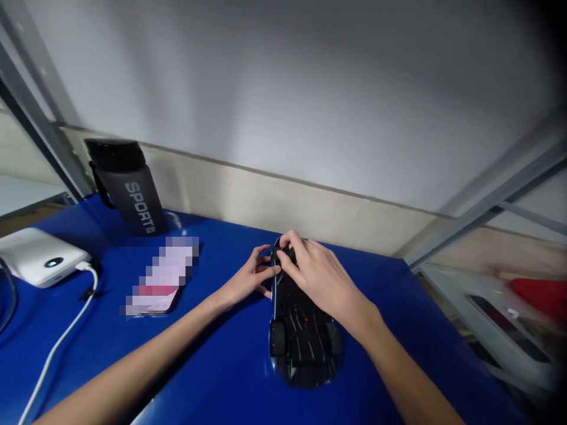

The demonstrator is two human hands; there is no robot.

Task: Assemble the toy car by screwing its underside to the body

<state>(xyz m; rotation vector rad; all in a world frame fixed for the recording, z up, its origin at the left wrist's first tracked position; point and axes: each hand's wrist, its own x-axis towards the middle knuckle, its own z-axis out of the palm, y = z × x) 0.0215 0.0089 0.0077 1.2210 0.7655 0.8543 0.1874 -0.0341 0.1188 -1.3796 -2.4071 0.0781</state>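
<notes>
A toy car point(305, 330) lies upside down on the blue table, its black underside and wheels facing up and its far end pointing at the wall. My left hand point(248, 280) holds the car's left edge near that far end, thumb on the rim and the other fingers along the side. Over the far part of the underside, my right hand point(321, 274) has its thumb and index finger bent together by the far left wheel. That hand covers the far right part of the car. Whether a small part sits between those fingertips is hidden.
On the blue table point(221, 366), a dark sports bottle point(133, 189) stands at the back left. A phone point(162, 280), its screen blurred out, lies in front of it. A white power bank point(42, 257) with a white cable point(57, 345) is farther left. A wall closes off the back.
</notes>
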